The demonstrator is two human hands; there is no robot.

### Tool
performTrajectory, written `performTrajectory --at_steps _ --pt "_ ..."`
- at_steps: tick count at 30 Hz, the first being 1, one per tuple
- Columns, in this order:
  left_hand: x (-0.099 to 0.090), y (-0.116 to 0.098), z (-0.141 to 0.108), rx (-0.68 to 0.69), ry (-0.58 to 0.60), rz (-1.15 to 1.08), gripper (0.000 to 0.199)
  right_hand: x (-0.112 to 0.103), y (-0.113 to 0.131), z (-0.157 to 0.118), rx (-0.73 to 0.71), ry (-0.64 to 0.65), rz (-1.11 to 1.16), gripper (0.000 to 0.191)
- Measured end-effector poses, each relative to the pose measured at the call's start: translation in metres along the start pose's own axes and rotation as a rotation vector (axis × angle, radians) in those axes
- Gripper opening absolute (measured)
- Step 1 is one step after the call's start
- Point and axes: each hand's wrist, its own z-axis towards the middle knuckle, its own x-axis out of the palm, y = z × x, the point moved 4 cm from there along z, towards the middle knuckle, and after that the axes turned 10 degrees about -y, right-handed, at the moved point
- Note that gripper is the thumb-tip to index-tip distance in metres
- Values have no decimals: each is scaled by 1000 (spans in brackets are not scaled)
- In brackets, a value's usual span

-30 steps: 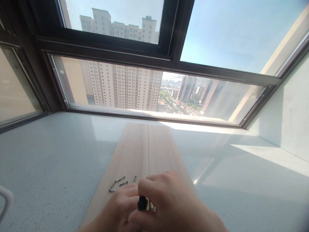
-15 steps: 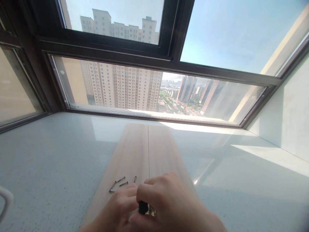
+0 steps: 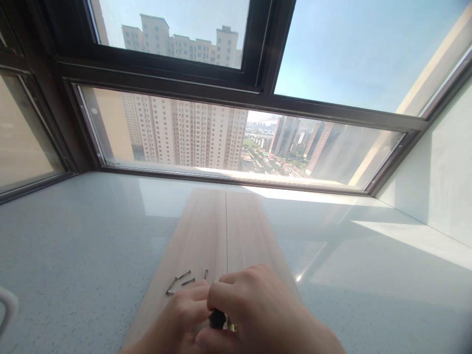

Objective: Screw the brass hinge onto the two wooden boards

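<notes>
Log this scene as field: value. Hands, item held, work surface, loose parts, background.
right hand: closed around a black-ended tool
left hand: close beside the right; grip hidden
tool: mostly covered by fingers; type unclear
loose parts: several screws, lying beyond the left hand
work surface: pale wood board, dark line running lengthwise
under board: speckled white counter
background: dark-framed window, tall buildings outside

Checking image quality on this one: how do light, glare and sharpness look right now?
Head view: daylight through the window leaves a bright glint and sunlit patches on the pale countertop; head view: left hand and right hand look slightly soft; head view: the dark object in the right hand shows little detail, partly covered by fingers.
</notes>
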Motion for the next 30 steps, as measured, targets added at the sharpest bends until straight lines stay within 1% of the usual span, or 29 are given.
performTrajectory --at_steps 2,5,7,9,12,16,18,21,25,30 --pt "1 3 -1 -56 -3 -76 31 0 0 0 6 8 -47 27" --pt "3 1 -1 -70 50 -66 29 0 1 0 8 29 -72 24" --pt "3 0 0 -103 73 -58 22 0 1 0 20 42 -60 23" --pt "2 1 0 -148 64 -63 14 0 0 -2 31 40 -45 26" --pt "-1 2 -1 -176 44 -60 6 -7 -3 -5 63 -5 -8 27" --pt "-8 3 -2 -200 14 23 16 -25 -8 -12 93 -111 33 23" --pt "-9 3 -2 -212 41 89 22 -31 -10 -14 93 -135 39 22" --pt "-8 4 -4 -215 100 202 29 -35 -11 -15 90 -138 40 21" --pt "-4 8 -7 -227 158 317 26 -34 -10 -13 84 -119 35 22" --pt "-3 8 -6 -217 182 334 20 -34 -9 -13 80 -116 27 22"
